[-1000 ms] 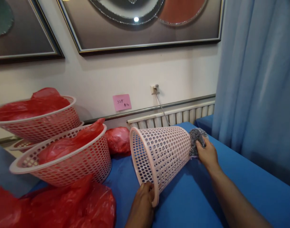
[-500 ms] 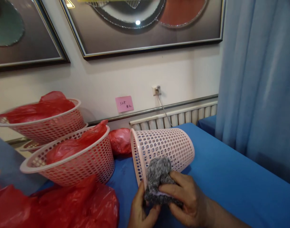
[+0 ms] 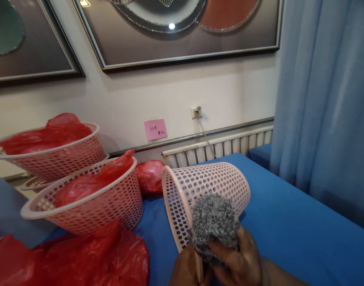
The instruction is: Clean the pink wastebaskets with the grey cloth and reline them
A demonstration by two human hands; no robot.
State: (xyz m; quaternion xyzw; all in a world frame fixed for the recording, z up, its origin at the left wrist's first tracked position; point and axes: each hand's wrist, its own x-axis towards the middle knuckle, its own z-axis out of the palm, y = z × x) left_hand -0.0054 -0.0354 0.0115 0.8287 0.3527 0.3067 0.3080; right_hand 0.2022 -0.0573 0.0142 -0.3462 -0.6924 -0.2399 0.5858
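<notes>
A pink perforated plastic basket (image 3: pixel 211 178) lies on its side on the blue-covered table, its mouth turned toward the left. Down at the near part of its rim, my left hand (image 3: pixel 186 268) is closed around the edge, its fingers partly hidden. My right hand (image 3: pixel 238 258) grips a grey fuzzy cloth (image 3: pixel 216 222) and holds it against the outside of the basket beside the rim. Some of the right fingers are tucked behind the cloth.
To the left, a pink basket (image 3: pixel 122 194) and a stacked pink basket (image 3: pixel 68 157) contain red plastic bags. More red bags (image 3: pixel 95 254) lie in front, and another red bag (image 3: pixel 150 176) sits behind. A blue curtain (image 3: pixel 324 99) hangs at right; a radiator (image 3: pixel 229 147) lines the wall.
The basket has turned a little, showing more of its open mouth. My right hand has shifted slightly right with the cloth, which is spread wider. My left hand has closed around the rim.
</notes>
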